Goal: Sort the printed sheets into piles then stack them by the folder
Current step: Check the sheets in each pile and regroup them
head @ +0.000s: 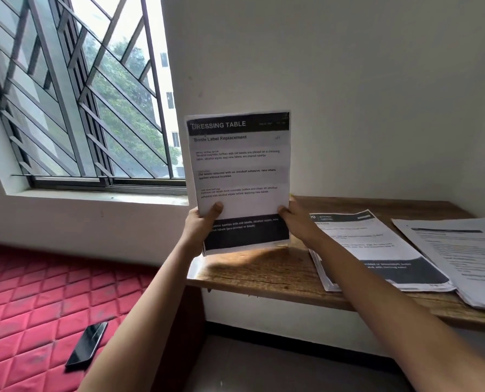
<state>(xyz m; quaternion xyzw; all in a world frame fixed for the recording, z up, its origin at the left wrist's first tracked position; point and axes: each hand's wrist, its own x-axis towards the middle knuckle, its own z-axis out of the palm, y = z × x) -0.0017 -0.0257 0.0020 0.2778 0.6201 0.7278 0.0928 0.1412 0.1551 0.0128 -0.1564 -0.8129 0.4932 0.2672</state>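
A white printed sheet with black bands at top and bottom, headed "DRESSING TABLE", is held upright above the left end of the brown wooden surface, its face toward the camera. The left hand takes its lower left edge, the grip closed on the paper with the thumb on the front. The right hand takes the lower right edge, its grip likewise pinching the paper. To the right on the surface lies a pile of black-banded sheets. A second pile of white text pages touches its right edge. Near left, a black phone lies on a red quilted mattress. A barred window fills the far left.
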